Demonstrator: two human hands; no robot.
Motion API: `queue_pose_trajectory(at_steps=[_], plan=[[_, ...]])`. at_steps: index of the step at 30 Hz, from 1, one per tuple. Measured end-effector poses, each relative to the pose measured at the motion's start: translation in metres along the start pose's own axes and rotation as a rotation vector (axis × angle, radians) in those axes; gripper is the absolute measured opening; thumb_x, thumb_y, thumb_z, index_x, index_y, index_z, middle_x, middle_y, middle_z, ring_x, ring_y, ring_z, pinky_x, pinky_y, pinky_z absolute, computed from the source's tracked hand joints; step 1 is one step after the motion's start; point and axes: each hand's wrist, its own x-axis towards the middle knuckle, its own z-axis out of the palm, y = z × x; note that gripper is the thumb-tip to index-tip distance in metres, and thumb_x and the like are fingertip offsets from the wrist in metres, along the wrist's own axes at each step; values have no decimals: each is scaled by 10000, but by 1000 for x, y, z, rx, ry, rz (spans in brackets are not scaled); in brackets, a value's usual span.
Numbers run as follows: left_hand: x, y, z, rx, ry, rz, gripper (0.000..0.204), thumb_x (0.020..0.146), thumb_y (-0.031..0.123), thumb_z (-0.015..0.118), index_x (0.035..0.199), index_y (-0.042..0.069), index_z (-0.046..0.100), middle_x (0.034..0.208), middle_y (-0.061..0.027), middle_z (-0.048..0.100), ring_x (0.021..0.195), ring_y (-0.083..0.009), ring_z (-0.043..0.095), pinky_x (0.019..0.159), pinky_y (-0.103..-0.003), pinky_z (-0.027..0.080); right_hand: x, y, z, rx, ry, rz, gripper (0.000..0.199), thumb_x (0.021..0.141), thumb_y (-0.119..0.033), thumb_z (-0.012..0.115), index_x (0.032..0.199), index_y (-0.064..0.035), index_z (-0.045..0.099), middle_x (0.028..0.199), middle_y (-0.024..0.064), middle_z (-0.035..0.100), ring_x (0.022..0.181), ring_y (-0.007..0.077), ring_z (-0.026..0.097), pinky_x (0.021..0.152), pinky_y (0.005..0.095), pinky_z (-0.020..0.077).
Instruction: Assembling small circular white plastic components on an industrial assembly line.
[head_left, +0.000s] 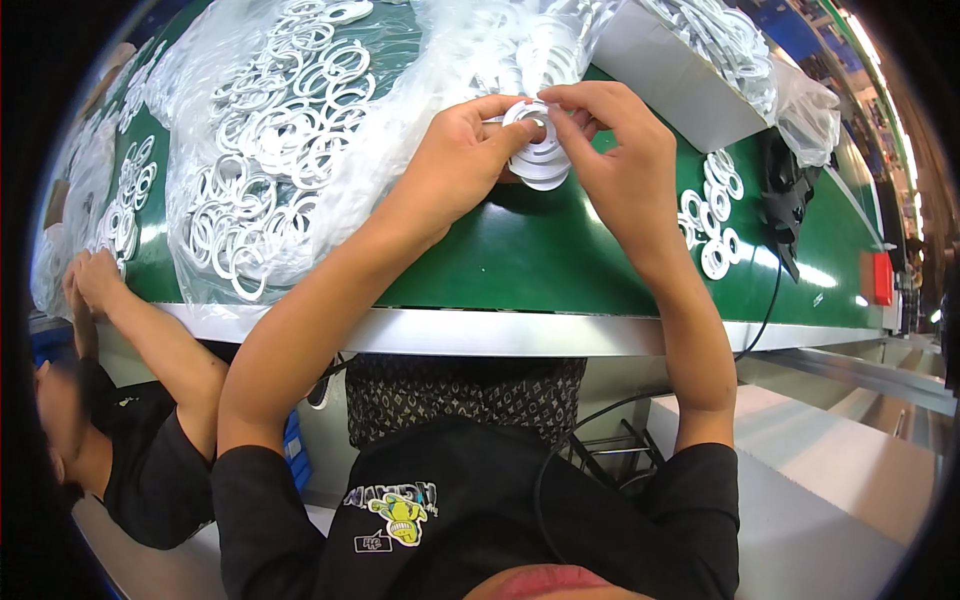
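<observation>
White flat rings (pixel 545 172), several of them loosely stacked and overlapping, are held up in front of me above the table. My left hand (pixel 462 152) grips the stack from its left, with the thumb pressed over the ring's middle and the index finger along the top edge. At the upper right edge of the same rings, my right hand (pixel 628 150) pinches with thumb and index finger; the other fingers are curled behind. Whether the right fingertips have one ring or more between them is too small to tell.
A clear plastic sheet (pixel 400 150) with many white rings (pixel 285 130) covers the green table (pixel 560 270) at left. At right lie loose rings (pixel 715 210), a filled white box (pixel 680 85), a black bundle with a cable (pixel 785 190) and a red block (pixel 882 278). A co-worker's hands (pixel 92 280) work at far left.
</observation>
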Motion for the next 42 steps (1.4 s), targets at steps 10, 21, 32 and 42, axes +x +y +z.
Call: queue_pose_trajectory(at_steps=[10,21,32,42], plan=[[4,-15,-10,224,39,179,322,883,130,582,1144,-58,565,572,14,513,481,-33,385,431,-244,274,-4,-8,7,-31,17,14,165,803,-4,636,958,-43,678,870,86,619,644,149,568,592,248,464],[4,-1,-17,80,-42,49,374,875,173,600,1190,-21,551,914,-61,681,762,-76,625,648,-193,471,3,-2,-11,308,-325,227,506,676,-16,741,1148,-21,558,1056,45,579,818,106,523,687,224,445],[7,1,-20,52,-50,50,308,861,172,596,1112,-6,611,884,-43,666,730,-70,615,622,-180,459,10,-12,-16,-81,-282,-156,476,679,-96,774,1125,-48,615,960,66,587,771,160,544,661,259,454],[4,10,-24,124,-42,48,386,906,222,580,1226,10,548,1023,-76,654,866,-108,642,705,-203,513,7,1,-4,-144,-240,-291,467,779,-147,716,1208,-51,558,1122,100,555,867,218,571,739,290,491]])
